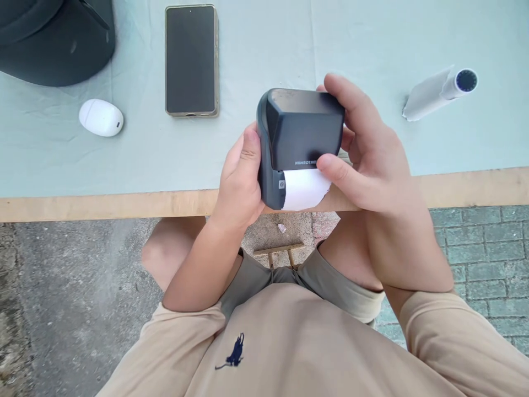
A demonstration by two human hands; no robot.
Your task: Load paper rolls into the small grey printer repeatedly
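Observation:
A dark label printer point(306, 132) marked NIIMBOT is held up over the table's front edge, between both hands. White label paper point(303, 188) sticks out of its lower side. My left hand point(242, 176) is closed around the printer's left side, with the thumb along its edge. On the other side, my right hand point(366, 149) grips the printer, fingers at the upper right corner. The right thumb presses near the brand lettering, just above the paper. The fingers behind the printer are hidden.
A phone point(191, 60) lies behind the printer. A white earbud case point(101, 117) and a black cap point(53, 44) are at the left. To the right is a white paper roll point(438, 94). The table's wooden edge point(103, 205) runs above my lap.

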